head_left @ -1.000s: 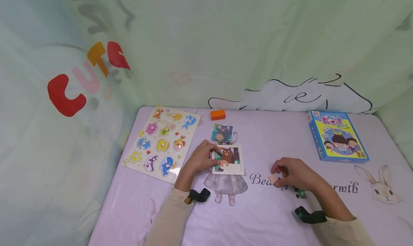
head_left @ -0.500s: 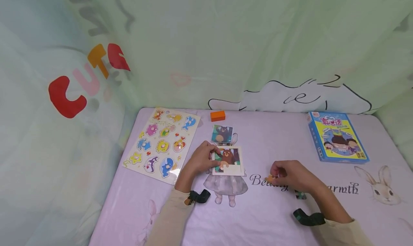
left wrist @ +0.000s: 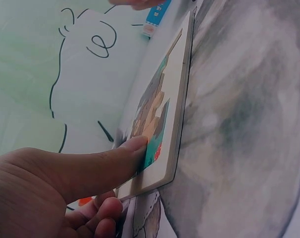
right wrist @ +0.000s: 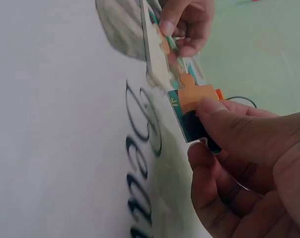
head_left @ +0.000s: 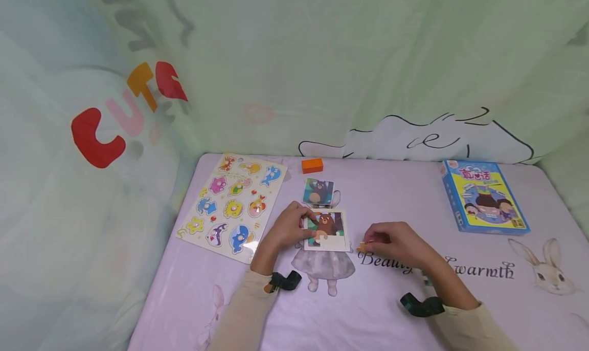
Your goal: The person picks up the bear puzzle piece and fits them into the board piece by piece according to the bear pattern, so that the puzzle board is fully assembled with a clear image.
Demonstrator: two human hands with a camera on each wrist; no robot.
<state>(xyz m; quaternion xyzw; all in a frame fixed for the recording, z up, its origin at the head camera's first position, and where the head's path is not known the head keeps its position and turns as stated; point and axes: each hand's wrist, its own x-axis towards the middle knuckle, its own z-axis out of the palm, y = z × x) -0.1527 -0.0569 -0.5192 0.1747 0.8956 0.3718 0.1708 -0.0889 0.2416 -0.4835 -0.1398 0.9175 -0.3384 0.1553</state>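
Note:
A square jigsaw puzzle board [head_left: 341, 243] with a brown bear picture lies mid-table, with a bare patch at its lower right. My left hand [head_left: 290, 225] holds the board at its left edge, thumb resting on the picture in the left wrist view. Just right of the board, my right hand [head_left: 398, 242] pinches a jigsaw piece [right wrist: 190, 98] between thumb and fingers. The piece is orange, dark and green, and its rounded tab points at the board. Another small dark green piece [head_left: 427, 278] lies partly hidden behind the right forearm.
A bear picture card [head_left: 318, 191] lies above the board, with an orange block [head_left: 312, 165] behind it. A large animal peg puzzle [head_left: 264, 227] is at the left. A blue and yellow box [head_left: 489, 200] lies at the back right. Curtains border the table.
My right hand has moved left with the jigsaw piece, closer to the board, after turning the piece in its fingers. The left hand stays on the board.

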